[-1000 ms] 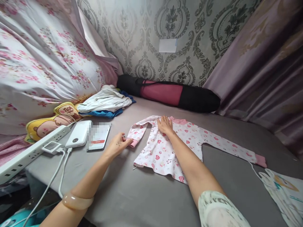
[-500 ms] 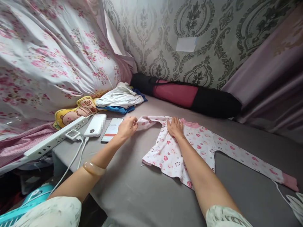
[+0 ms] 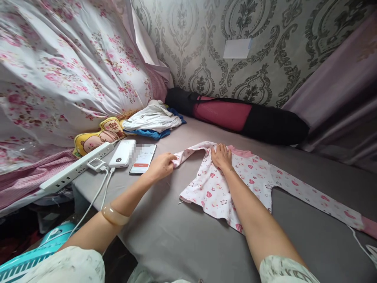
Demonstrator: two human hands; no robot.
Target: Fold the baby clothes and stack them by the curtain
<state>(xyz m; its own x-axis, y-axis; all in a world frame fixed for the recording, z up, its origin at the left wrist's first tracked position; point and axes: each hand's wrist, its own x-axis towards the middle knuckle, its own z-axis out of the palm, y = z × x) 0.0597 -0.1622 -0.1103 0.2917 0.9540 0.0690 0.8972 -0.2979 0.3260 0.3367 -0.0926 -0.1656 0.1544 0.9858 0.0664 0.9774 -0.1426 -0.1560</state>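
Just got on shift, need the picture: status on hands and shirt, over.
Left hand gripping sleeve end. Right hand flat on shirt, near collar. Phone close beside left hand.

Your head camera looks out from above your forearms (image 3: 256,212), forward and down over the grey sheet (image 3: 165,232). It sits close enough to take in your left hand (image 3: 163,166), your right hand (image 3: 222,157) and most of the printed shirt (image 3: 213,188), and it faces the patterned wall (image 3: 188,35), with the floral curtain (image 3: 73,70) filling your left side.
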